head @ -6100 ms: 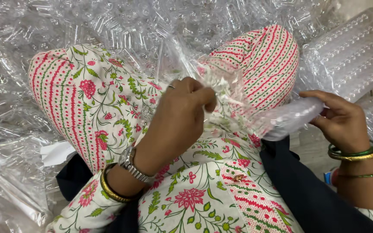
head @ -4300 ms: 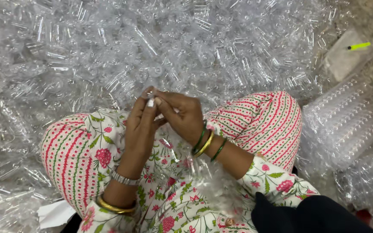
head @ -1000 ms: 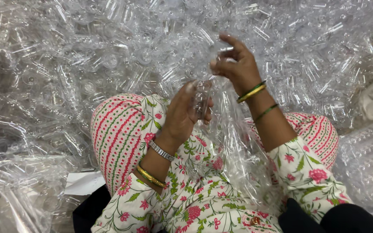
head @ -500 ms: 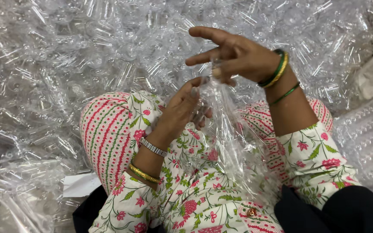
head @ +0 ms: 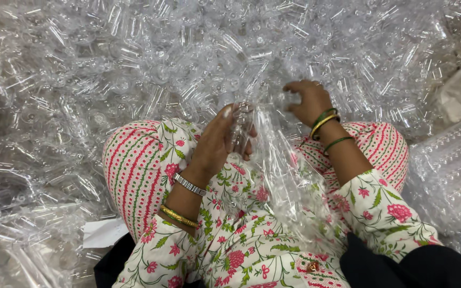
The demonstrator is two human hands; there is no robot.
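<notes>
A: Where it hung raised a moment ago, the right hand (head: 306, 100) now reaches, fingers curled, into the pile of clear plastic pieces (head: 188, 58).
B: The left hand (head: 225, 140) still grips the clear bag (head: 284, 176) over the lap.

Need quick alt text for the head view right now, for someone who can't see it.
The left hand holds the mouth of a clear plastic bag over a floral-clothed lap, while the right hand reaches into the heap of small clear plastic pieces ahead. Filled clear bags lie at right.
</notes>
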